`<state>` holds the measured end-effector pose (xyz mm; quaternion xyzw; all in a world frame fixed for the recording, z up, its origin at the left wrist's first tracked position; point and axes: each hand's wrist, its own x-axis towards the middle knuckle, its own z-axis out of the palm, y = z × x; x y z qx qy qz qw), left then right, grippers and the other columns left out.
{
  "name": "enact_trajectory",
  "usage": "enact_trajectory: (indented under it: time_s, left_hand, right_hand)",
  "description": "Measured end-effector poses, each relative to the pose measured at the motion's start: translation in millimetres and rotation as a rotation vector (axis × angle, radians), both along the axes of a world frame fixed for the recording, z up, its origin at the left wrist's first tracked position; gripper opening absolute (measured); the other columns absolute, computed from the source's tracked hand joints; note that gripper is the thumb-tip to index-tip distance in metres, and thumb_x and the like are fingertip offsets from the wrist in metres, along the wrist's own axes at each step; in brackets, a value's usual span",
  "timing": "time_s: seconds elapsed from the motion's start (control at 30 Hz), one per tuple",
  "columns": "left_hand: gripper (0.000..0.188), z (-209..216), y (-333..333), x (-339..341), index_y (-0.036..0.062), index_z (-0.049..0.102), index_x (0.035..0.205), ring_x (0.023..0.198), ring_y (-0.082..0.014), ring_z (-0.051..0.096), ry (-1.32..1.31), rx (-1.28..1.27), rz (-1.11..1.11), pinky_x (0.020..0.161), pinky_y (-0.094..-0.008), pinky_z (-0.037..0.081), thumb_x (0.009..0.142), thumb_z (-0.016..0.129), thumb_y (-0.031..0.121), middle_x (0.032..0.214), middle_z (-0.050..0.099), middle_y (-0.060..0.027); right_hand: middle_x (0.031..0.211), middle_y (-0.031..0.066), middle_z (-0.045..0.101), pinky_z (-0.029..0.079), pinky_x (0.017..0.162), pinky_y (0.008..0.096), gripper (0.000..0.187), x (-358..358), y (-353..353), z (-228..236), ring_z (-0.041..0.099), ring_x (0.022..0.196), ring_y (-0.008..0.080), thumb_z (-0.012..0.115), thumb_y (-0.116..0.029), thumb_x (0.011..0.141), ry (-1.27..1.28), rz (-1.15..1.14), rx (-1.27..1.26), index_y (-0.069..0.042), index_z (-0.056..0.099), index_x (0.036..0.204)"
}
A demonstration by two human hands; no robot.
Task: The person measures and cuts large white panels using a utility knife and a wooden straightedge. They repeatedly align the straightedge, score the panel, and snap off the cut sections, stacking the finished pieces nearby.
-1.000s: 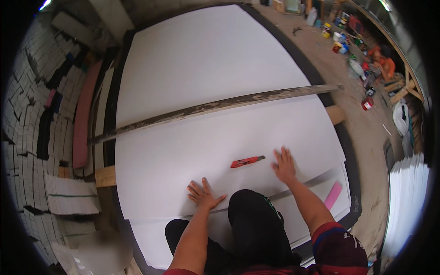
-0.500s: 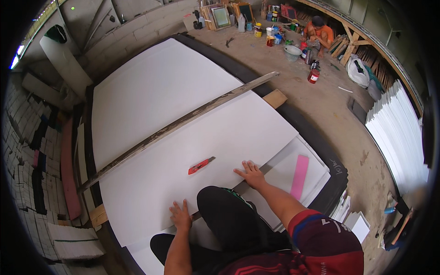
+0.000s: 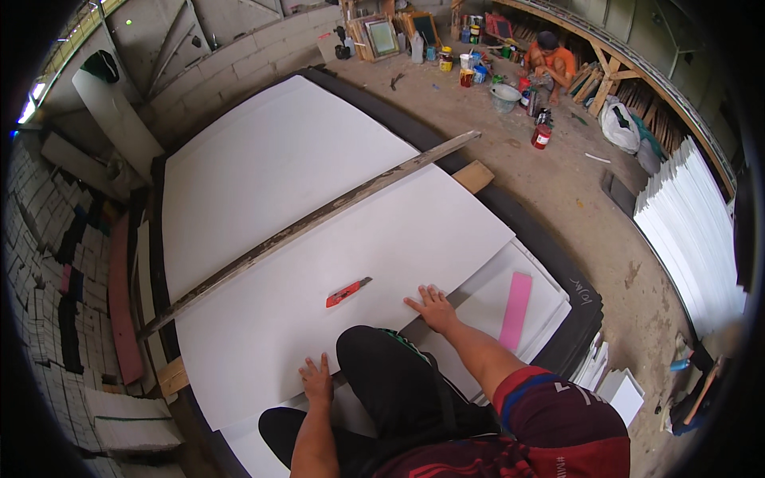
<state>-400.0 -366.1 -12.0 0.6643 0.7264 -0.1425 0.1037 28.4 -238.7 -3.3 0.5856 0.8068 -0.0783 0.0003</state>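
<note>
Head camera: the left hand [image 3: 317,382] is resting on the white sheet [image 3: 255,327] at its near edge, fingers spread. The right hand [image 3: 434,309] is lying along that edge farther right, its fingers spread too. Between the hands and a long worn bar [image 3: 319,221], a red cutter [image 3: 343,295] is lying on the sheet. A pink strip [image 3: 515,311] is sitting right of the right hand.
</note>
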Motion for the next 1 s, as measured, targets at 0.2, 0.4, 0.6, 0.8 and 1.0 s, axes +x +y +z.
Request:
enact_trajectory:
  time_s: [0.2, 0.4, 0.6, 0.8, 1.0]
  left_hand:
    - [0.078, 22.1, -0.9, 11.1, 0.0367, 0.031, 0.169, 0.14, -0.0599, 0.049, -0.031, -0.022, -0.006, 0.115, -0.0597, 0.046, 0.101, 0.069, 0.044, 0.17, 0.034, -0.0275]
    - [0.056, 78.8, 65.1, 13.9, 0.0176, 0.069, 0.142, 0.124, -0.0422, 0.068, -0.356, -0.014, 0.281, 0.108, -0.0512, 0.052, 0.102, 0.062, 0.055, 0.144, 0.066, -0.0212]
    - [0.043, 120.1, 149.9, 115.5, 0.0073, 0.079, 0.12, 0.114, -0.0404, 0.072, -0.552, 0.36, 0.017, 0.102, -0.0498, 0.054, 0.1, 0.069, 0.044, 0.118, 0.078, -0.0181]
    - [0.037, 136.5, 154.2, 245.8, 0.0058, 0.08, 0.115, 0.11, -0.0398, 0.072, -0.733, 0.301, -0.393, 0.098, -0.0495, 0.055, 0.099, 0.072, 0.038, 0.115, 0.078, -0.0193]
    - [0.037, 147.1, 138.8, 290.4, 0.0036, 0.078, 0.12, 0.113, -0.0406, 0.072, -0.949, 0.049, -0.361, 0.1, -0.0462, 0.055, 0.101, 0.069, 0.034, 0.12, 0.077, -0.0208]
  right_hand:
    - [0.172, 0.0198, 0.033, 0.037, 0.124, 0.0585, 0.069, -1.3, -4.3, -4.7, 0.034, 0.158, 0.0446, 0.06, -0.024, 0.105, -0.045, -0.016, 0.029, -0.045, 0.035, 0.166]
    - [0.17, 0.017, 0.038, 0.045, 0.117, 0.0561, 0.072, 14.0, -40.0, 4.4, 0.039, 0.155, 0.0458, 0.07, -0.026, 0.097, 0.155, -0.156, -0.043, -0.033, 0.041, 0.163]
    - [0.168, 0.0238, 0.037, 0.045, 0.114, 0.0554, 0.08, 54.7, -95.4, -5.4, 0.047, 0.146, 0.0419, 0.073, -0.048, 0.096, 0.111, -0.587, -0.068, -0.029, 0.039, 0.165]
    - [0.162, 0.026, 0.038, 0.04, 0.112, 0.0601, 0.083, 113.2, -142.3, -5.4, 0.045, 0.143, 0.043, 0.074, -0.053, 0.095, 0.044, -1.275, -0.084, -0.035, 0.035, 0.166]
    - [0.155, 0.0257, 0.043, 0.052, 0.104, 0.0544, 0.072, 128.6, -147.8, 3.9, 0.049, 0.139, 0.0442, 0.072, -0.043, 0.098, 0.243, -1.279, -0.152, -0.039, 0.04, 0.163]
